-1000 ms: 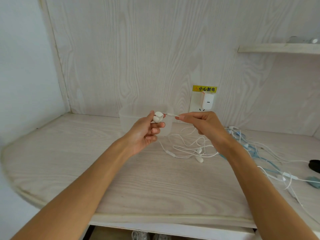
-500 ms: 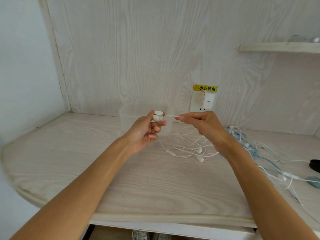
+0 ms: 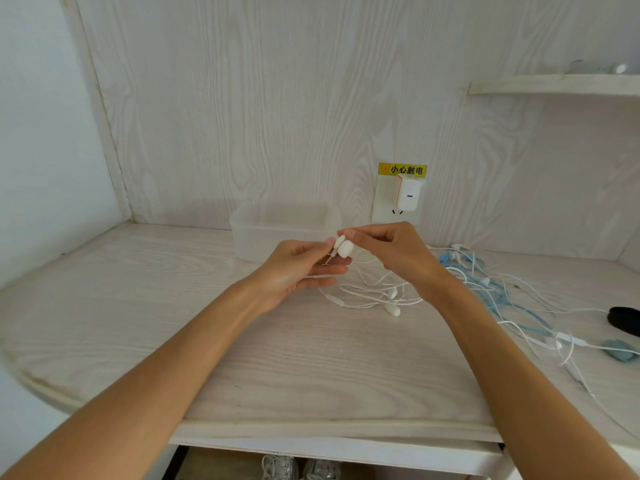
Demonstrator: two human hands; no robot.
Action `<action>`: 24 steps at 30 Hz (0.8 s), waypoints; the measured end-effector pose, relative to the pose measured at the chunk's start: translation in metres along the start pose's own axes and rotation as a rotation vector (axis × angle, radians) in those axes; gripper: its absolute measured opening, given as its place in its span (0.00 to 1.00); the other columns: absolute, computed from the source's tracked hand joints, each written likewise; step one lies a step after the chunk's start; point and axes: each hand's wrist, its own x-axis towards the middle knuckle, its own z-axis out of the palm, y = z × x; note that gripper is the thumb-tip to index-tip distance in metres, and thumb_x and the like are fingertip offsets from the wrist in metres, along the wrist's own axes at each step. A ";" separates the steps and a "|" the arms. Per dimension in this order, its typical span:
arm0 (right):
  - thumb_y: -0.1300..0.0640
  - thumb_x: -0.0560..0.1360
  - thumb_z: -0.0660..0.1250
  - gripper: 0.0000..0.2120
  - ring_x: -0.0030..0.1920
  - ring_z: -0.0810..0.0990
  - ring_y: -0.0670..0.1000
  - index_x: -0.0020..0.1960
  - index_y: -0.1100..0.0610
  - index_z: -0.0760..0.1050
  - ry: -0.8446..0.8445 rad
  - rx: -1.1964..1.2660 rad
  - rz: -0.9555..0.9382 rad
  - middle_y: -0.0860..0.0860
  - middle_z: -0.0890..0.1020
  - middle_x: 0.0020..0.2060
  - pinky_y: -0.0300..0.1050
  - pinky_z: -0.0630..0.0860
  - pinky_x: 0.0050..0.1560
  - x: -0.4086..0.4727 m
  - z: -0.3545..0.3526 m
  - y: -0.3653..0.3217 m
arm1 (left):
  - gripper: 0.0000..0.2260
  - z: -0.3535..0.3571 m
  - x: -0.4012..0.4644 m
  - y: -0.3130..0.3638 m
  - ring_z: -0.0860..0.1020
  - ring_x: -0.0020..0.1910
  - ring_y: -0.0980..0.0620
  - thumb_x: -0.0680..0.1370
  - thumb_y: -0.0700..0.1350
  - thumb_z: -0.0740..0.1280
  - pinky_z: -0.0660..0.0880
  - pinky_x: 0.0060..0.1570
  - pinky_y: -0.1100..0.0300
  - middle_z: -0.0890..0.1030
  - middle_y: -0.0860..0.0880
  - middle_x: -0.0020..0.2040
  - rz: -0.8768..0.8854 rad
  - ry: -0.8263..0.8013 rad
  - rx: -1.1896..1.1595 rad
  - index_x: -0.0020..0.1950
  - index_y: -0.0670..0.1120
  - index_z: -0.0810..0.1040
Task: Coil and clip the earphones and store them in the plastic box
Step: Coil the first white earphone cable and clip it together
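Both hands meet above my desk [image 3: 138, 306] in front of the plastic box [image 3: 277, 226]: left hand [image 3: 298, 268] pinches the white clip [image 3: 343, 249], right hand [image 3: 391, 251] pinches its top, white earphones [image 3: 377, 292] loose underneath.

1. The right hand [image 3: 391, 258] has moved left; a second ago it was held apart from the left hand [image 3: 294, 268], with a short bit of wire pulled straight between them; now the two hands meet.
2. That straight bit of wire is gone; the right fingers [image 3: 349, 233] now touch the top of the white clip [image 3: 343, 248].
3. The clip has turned; its round flat side now faces us.
4. The left hand has opened up a little; its lower fingers now reach out straighter under the clip.
5. A thin wire end now pokes down by the left thumb.
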 end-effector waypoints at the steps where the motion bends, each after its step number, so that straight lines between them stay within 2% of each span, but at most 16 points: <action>1: 0.54 0.77 0.65 0.10 0.31 0.75 0.28 0.56 0.53 0.81 -0.023 -0.009 0.009 0.35 0.80 0.31 0.21 0.67 0.33 0.000 -0.002 0.000 | 0.14 0.000 -0.001 0.001 0.83 0.47 0.59 0.80 0.50 0.62 0.79 0.41 0.67 0.86 0.50 0.48 -0.007 -0.009 -0.008 0.57 0.44 0.81; 4: 0.54 0.79 0.62 0.11 0.30 0.73 0.30 0.58 0.51 0.80 -0.084 -0.039 0.037 0.32 0.77 0.26 0.21 0.66 0.32 -0.001 -0.007 0.000 | 0.11 -0.002 -0.003 0.004 0.83 0.47 0.60 0.78 0.49 0.64 0.78 0.42 0.68 0.85 0.50 0.49 -0.030 -0.066 -0.012 0.54 0.45 0.81; 6: 0.52 0.80 0.59 0.13 0.29 0.71 0.38 0.59 0.50 0.80 -0.148 -0.051 0.059 0.37 0.74 0.24 0.26 0.66 0.34 -0.001 -0.007 -0.002 | 0.09 -0.002 -0.003 0.004 0.83 0.48 0.60 0.78 0.47 0.65 0.78 0.43 0.69 0.86 0.50 0.48 -0.015 -0.073 -0.007 0.54 0.45 0.81; 8: 0.47 0.80 0.57 0.16 0.29 0.66 0.42 0.59 0.50 0.79 -0.186 -0.013 0.095 0.43 0.70 0.27 0.32 0.67 0.37 0.000 -0.010 -0.003 | 0.09 -0.003 -0.002 0.005 0.83 0.50 0.59 0.78 0.47 0.65 0.78 0.45 0.69 0.85 0.50 0.49 0.028 -0.050 -0.014 0.54 0.45 0.81; 10: 0.46 0.79 0.60 0.16 0.28 0.68 0.43 0.60 0.52 0.77 -0.157 0.020 0.121 0.46 0.74 0.31 0.37 0.68 0.39 0.002 -0.013 -0.003 | 0.10 -0.005 -0.001 0.005 0.82 0.51 0.58 0.78 0.46 0.65 0.78 0.47 0.68 0.85 0.49 0.50 0.065 -0.032 -0.033 0.56 0.45 0.80; 12: 0.51 0.77 0.65 0.13 0.27 0.69 0.41 0.59 0.54 0.78 -0.141 0.014 0.079 0.47 0.78 0.34 0.33 0.68 0.33 0.001 -0.014 -0.002 | 0.10 -0.006 -0.001 0.004 0.82 0.52 0.56 0.78 0.46 0.65 0.78 0.49 0.67 0.85 0.48 0.51 0.069 -0.051 -0.023 0.57 0.46 0.80; 14: 0.56 0.77 0.66 0.10 0.26 0.71 0.39 0.57 0.55 0.80 -0.132 -0.028 0.013 0.45 0.79 0.34 0.29 0.67 0.30 0.000 -0.012 0.000 | 0.11 -0.006 0.000 0.004 0.82 0.53 0.54 0.79 0.46 0.64 0.79 0.50 0.65 0.84 0.47 0.53 0.046 -0.099 -0.008 0.59 0.45 0.79; 18: 0.56 0.77 0.66 0.10 0.31 0.74 0.35 0.56 0.54 0.82 -0.104 -0.098 -0.046 0.37 0.79 0.29 0.25 0.69 0.35 -0.001 -0.012 0.002 | 0.11 -0.005 -0.001 0.003 0.81 0.55 0.53 0.81 0.45 0.61 0.79 0.53 0.62 0.84 0.47 0.55 0.002 -0.208 -0.012 0.60 0.44 0.77; 21: 0.59 0.80 0.60 0.13 0.30 0.70 0.40 0.60 0.53 0.79 -0.207 -0.088 -0.035 0.43 0.74 0.29 0.29 0.69 0.37 -0.002 -0.012 -0.001 | 0.11 -0.004 -0.002 0.002 0.82 0.53 0.56 0.81 0.45 0.61 0.79 0.52 0.63 0.84 0.48 0.54 -0.005 -0.231 0.035 0.59 0.43 0.79; 24: 0.61 0.81 0.55 0.13 0.29 0.65 0.45 0.60 0.54 0.75 -0.224 0.135 0.075 0.48 0.68 0.30 0.36 0.67 0.35 0.003 -0.018 -0.002 | 0.12 -0.006 -0.002 0.005 0.82 0.51 0.57 0.80 0.46 0.61 0.78 0.52 0.63 0.84 0.48 0.54 0.021 -0.223 0.030 0.60 0.43 0.78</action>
